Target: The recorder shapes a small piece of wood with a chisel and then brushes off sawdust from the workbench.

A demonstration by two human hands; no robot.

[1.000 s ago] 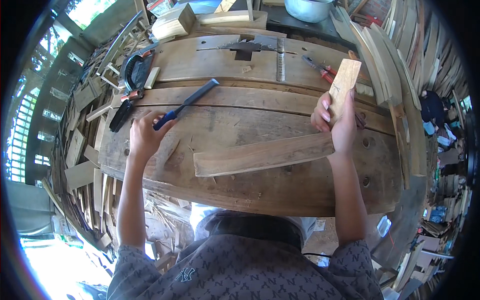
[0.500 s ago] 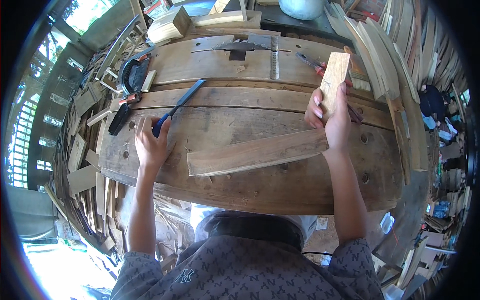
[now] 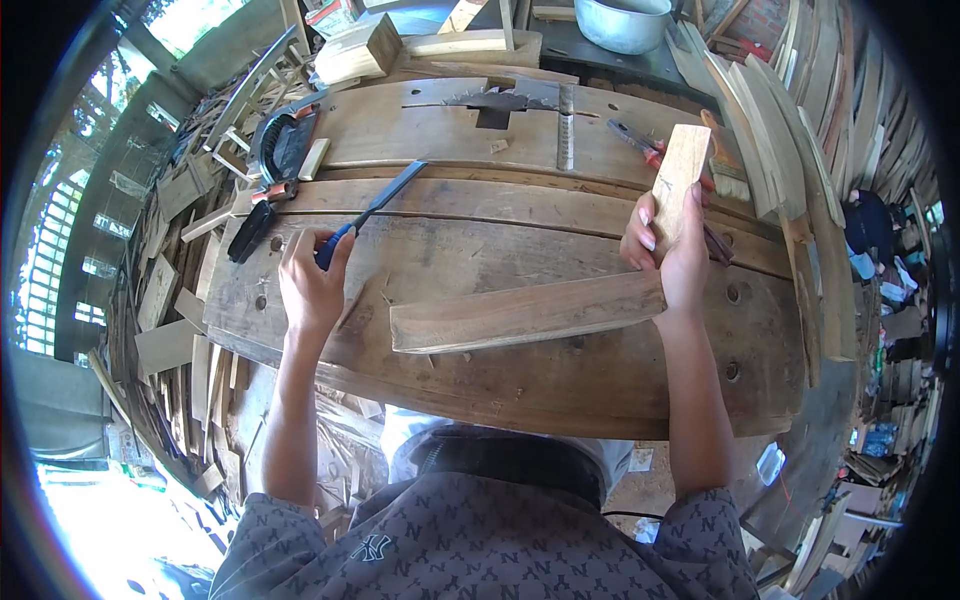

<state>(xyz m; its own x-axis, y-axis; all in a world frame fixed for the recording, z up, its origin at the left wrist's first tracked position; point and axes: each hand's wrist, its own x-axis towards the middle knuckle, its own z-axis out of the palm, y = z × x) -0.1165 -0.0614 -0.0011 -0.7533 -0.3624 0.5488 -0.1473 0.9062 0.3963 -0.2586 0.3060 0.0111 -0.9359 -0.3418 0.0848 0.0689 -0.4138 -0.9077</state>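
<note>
A chisel with a blue handle is held in my left hand, its flat blade pointing away and to the right over the workbench. My right hand is closed around a pale wooden block that stands up above the fingers. Below it, a longer wooden board slants across the bench, its right end at my right palm and wrist. Whether block and board are joined cannot be told. Just beyond the right hand, a red-handled tool is partly covered by the block.
A toothed saw blade shows at a slot in the far bench top. To the left lies a black curved tool. A brush sits at right, near stacked boards. A metal pot stands at the back.
The whole view has shifted slightly, so things appear a little farther right. Both hands keep the same grips, with hardly any movement of the chisel, block or board.
</note>
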